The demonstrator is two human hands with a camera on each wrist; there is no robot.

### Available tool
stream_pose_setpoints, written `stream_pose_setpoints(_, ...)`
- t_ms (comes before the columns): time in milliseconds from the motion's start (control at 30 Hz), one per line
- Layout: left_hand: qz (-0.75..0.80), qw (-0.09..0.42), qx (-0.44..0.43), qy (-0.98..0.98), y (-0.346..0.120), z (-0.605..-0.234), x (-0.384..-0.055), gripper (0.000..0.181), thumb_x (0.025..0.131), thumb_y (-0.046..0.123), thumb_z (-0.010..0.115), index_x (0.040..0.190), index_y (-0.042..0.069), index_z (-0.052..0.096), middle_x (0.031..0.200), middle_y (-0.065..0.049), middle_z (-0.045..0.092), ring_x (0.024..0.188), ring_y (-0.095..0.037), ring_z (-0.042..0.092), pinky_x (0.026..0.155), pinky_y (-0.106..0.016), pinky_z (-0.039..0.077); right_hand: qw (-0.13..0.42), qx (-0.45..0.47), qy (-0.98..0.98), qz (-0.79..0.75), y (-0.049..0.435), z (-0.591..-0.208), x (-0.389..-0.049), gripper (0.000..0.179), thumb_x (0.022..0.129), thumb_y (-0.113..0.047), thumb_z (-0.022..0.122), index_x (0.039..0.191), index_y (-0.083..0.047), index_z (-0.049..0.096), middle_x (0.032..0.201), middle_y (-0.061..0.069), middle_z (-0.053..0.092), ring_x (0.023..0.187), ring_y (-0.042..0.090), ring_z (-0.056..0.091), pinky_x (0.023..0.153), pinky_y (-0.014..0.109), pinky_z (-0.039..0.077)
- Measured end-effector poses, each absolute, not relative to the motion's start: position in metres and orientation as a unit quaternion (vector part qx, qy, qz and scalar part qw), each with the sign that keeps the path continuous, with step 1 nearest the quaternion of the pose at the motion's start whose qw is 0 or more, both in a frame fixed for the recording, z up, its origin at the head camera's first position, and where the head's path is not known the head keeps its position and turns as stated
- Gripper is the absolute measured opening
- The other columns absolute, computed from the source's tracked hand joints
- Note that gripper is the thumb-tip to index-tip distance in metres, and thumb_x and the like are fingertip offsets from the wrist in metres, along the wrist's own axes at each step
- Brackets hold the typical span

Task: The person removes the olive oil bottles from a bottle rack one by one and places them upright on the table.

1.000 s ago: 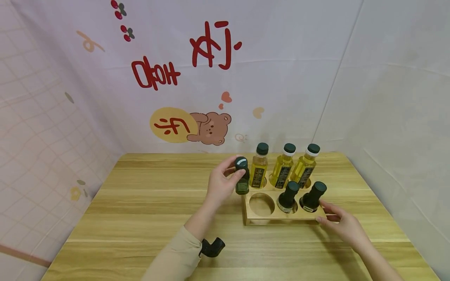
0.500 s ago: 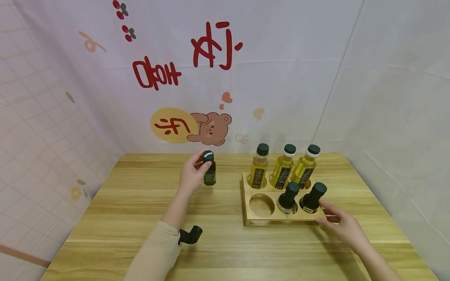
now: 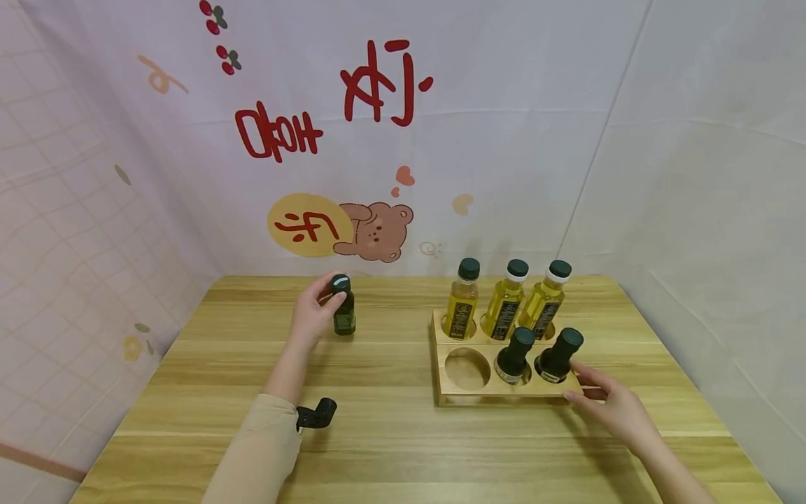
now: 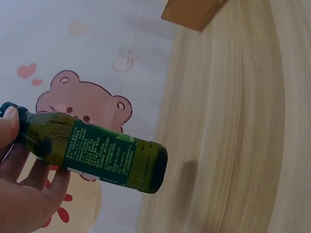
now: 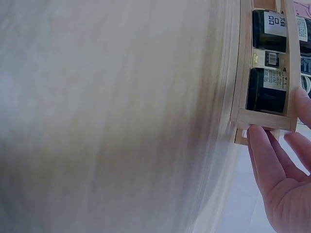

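My left hand point(image 3: 311, 315) holds a small dark green glass bottle point(image 3: 344, 318) by its capped neck, left of the rack. In the left wrist view the bottle point(image 4: 99, 150) has a green label, and its shadow falls apart from its base. My right hand point(image 3: 611, 399) grips the right front corner of a two-tier wooden bottle rack point(image 3: 478, 390), thumb and fingers against its end. Two dark bottles, one point(image 3: 515, 357) in the middle and one point(image 3: 555, 357) on the right, stand in its front row. The front-left round hole point(image 3: 468, 369) holds nothing.
Three clear bottles of yellow oil point(image 3: 462, 315) with dark green caps stand in the rack's back row. The wooden table point(image 3: 390, 448) meets a printed cloth backdrop point(image 3: 516, 140) behind. A black wrist camera point(image 3: 317, 414) juts from my left sleeve.
My left hand has carried the dark green bottle leftward, away from the rack's front-left hole and over the table. My right hand stays at the rack's corner.
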State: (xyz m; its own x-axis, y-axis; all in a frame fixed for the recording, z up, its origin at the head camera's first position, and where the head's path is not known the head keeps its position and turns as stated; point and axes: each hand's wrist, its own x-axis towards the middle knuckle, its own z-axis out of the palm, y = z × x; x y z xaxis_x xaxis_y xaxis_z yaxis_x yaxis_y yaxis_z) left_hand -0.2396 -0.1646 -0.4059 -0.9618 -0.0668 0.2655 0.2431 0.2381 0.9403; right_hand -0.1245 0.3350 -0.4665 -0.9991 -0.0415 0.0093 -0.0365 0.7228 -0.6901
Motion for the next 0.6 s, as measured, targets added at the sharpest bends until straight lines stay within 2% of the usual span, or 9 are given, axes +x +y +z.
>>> stream_pose_setpoints(333,-0.628,0.1,-0.043,-0.77,-0.179,-0.419,-0.246,0.041,0.097,-0.001,0.06,0.138,-0.002,0.055,0.14,-0.023,0.052,0.129,-0.035,0.049,0.108,-0.048,0.038,0.012,-0.019,0.924,-0.383,0.332,-0.465,-0.124,0.068,0.092,-0.033,0.073,0.146,-0.002,0.047,0.134,0.031,0.054,0.108,0.042,0.063,0.074,0.028,0.054)
stream_pose_setpoints(600,-0.621,0.105,-0.028,-0.776,-0.19,-0.424,-0.254,0.041,0.097,0.0,0.061,0.137,0.002,0.057,0.139,-0.02,0.053,0.128,-0.034,0.051,0.107,-0.047,0.039,0.011,-0.016,0.923,-0.384,0.332,-0.464,-0.124,0.068,0.092,-0.033,0.073,0.146,-0.001,0.047,0.134,0.031,0.053,0.108,0.041,0.063,0.075,0.028,0.054)
